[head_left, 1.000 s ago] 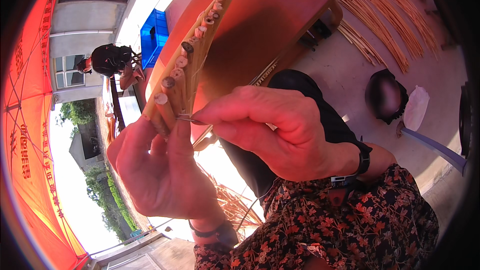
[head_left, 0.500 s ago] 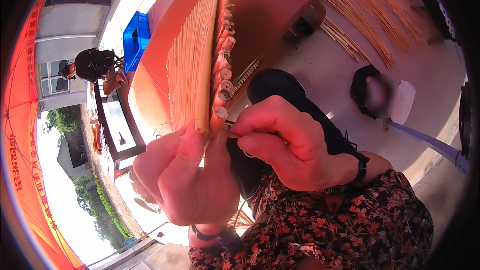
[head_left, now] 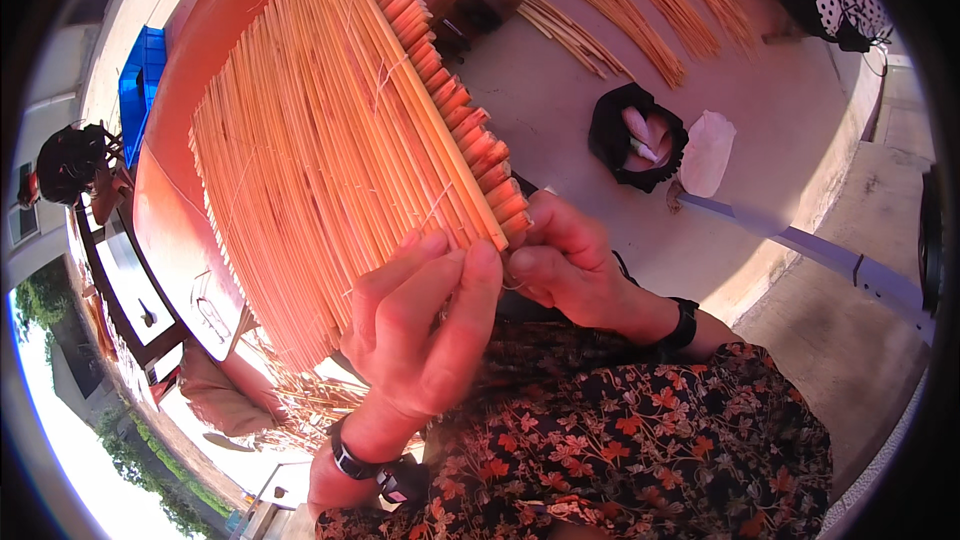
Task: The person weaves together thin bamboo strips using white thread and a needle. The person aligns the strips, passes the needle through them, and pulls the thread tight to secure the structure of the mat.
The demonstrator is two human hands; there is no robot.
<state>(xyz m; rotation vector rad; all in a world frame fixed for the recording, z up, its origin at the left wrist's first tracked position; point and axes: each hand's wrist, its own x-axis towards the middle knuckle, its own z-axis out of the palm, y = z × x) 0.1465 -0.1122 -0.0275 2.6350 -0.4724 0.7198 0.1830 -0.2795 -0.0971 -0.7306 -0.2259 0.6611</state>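
A flat panel of reed stalks (head_left: 290, 130), laid side by side and tied with thin thread, tilts up in front of me. Its right edge is a thick row of cut stalk ends (head_left: 465, 125). My left hand (head_left: 420, 325) is closed on the panel's near edge, fingers over its upper face beside the corner. At that corner my right hand (head_left: 575, 265) is closed in a pinch, touching the lowest stalk ends. What lies between its fingertips is hidden. Loose thread ends (head_left: 385, 75) stick up from the panel's face.
Behind the panel stands a reddish-brown table (head_left: 215, 30). Long stalks (head_left: 630, 0) are spread on the floor at the far right, near a black bag (head_left: 635, 135) and a metal bar (head_left: 800, 238). A blue crate (head_left: 142, 90) and another person (head_left: 75, 165) are at the left.
The panel has turned from nearly edge-on so its broad face shows, and its near corner has shifted right. Both hands moved with it. My view has swung to the right.
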